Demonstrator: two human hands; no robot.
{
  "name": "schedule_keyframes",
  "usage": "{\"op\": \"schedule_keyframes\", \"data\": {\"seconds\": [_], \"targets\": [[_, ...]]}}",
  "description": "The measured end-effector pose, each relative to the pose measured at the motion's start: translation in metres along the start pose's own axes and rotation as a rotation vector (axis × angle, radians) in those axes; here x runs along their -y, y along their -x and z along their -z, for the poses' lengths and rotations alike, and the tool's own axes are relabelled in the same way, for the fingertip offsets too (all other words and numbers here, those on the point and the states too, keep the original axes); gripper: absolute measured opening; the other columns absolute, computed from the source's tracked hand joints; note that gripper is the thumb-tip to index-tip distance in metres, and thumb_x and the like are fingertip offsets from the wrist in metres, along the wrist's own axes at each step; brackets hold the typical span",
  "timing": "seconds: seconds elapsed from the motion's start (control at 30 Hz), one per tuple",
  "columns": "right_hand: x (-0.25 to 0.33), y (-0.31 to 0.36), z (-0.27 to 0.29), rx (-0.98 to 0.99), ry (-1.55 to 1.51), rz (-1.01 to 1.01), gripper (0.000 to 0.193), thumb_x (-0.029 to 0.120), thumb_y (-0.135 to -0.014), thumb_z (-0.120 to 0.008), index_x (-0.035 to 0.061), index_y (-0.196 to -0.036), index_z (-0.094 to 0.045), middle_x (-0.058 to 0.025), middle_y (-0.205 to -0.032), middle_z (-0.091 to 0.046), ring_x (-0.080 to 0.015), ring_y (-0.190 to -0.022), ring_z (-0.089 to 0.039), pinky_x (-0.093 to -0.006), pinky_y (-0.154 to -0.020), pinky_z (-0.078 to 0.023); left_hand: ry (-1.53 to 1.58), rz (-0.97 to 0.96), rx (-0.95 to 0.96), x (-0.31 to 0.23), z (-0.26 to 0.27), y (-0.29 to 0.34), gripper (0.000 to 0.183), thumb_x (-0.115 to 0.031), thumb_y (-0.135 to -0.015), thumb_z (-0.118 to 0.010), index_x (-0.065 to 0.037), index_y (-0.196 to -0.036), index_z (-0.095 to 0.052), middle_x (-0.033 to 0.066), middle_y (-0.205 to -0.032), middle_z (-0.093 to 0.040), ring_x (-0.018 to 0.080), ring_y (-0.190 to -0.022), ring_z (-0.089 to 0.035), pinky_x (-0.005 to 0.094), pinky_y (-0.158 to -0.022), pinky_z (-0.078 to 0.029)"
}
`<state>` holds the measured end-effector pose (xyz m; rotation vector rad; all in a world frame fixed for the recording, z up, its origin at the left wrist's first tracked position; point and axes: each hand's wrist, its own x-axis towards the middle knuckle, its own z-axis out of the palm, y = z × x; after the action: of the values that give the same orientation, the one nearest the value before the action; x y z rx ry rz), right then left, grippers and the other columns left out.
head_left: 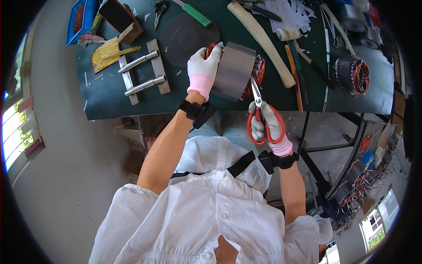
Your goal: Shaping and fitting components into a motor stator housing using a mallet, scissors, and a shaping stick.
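A motor stator (233, 70), a grey steel cylinder with orange-red copper windings at both ends, lies on its side near the table's front edge. My left hand (204, 66), in a white glove with a pink cuff, is closed on its left end, the fingertips partly hidden by the windings. In my gloved right hand (274, 124) are red-handled scissors (257, 94), with fingers through the loops. Their blades point up and left, the tips at the windings on the stator's right end. Whether they touch anything there is too small to tell.
Left of the stator are a metal rack with two rods (145, 61), yellow strips (105, 55) and a dark round disc (187, 37). A pale curved stick (263, 44), a mallet (288, 34) and white paper scraps (292, 15) lie right. Another stator (347, 75) stands farther right.
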<state>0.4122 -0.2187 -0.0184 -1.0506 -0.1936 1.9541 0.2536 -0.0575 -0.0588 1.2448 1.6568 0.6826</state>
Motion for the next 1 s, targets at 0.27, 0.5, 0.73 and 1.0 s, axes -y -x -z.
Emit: {"op": "schedule_keyframes", "data": {"seconds": [0.27, 0.5, 0.73, 1.0], "targets": [[-0.002, 0.005, -0.006, -0.010, -0.138, 0.034, 0.046, 0.049, -0.096, -0.037, 0.0045, -0.097, -0.047, 0.0007, -0.051, -0.038, -0.0110, -0.040, -0.040, -0.0258, -0.044, -0.040, 0.029, 0.006, -0.007, -0.001, 0.003, 0.004, 0.040, -0.034, -0.082, -0.060, 0.005, -0.074, -0.060, 0.0130, -0.056, -0.052, 0.0166, -0.052, -0.047, 0.0312, -0.056, -0.042], [-0.006, 0.012, -0.004, 0.065, -0.117, -0.002, 0.048, 0.050, -0.096, -0.035, 0.0037, -0.098, -0.049, -0.0001, -0.052, -0.039, -0.0113, -0.042, -0.042, -0.0270, -0.046, -0.041, 0.034, -0.015, 0.000, 0.005, 0.003, 0.004, 0.039, -0.033, -0.082, -0.060, 0.004, -0.073, -0.059, 0.0108, -0.055, -0.050, 0.0147, -0.052, -0.043, 0.0303, -0.055, -0.040], [0.003, 0.003, -0.005, 0.001, 0.006, 0.005, 0.051, 0.052, -0.095, -0.036, 0.0024, -0.098, -0.048, 0.0006, -0.051, -0.038, -0.0107, -0.041, -0.041, -0.0265, -0.043, -0.040, 0.064, -0.016, 0.002, 0.005, 0.003, 0.008, 0.038, -0.032, -0.082, -0.060, 0.005, -0.072, -0.058, 0.0098, -0.055, -0.051, 0.0128, -0.052, -0.043, 0.0297, -0.055, -0.040], [-0.005, 0.013, -0.005, 0.035, -0.002, -0.031, 0.048, 0.050, -0.096, -0.035, 0.0035, -0.097, -0.049, 0.0003, -0.053, -0.041, -0.0095, -0.043, -0.042, -0.0233, -0.044, -0.039, 0.081, -0.023, -0.014, 0.006, 0.005, 0.008, 0.037, -0.031, -0.082, -0.060, 0.005, -0.075, -0.059, 0.0111, -0.055, -0.050, 0.0127, -0.052, -0.043, 0.0298, -0.055, -0.041]]}}
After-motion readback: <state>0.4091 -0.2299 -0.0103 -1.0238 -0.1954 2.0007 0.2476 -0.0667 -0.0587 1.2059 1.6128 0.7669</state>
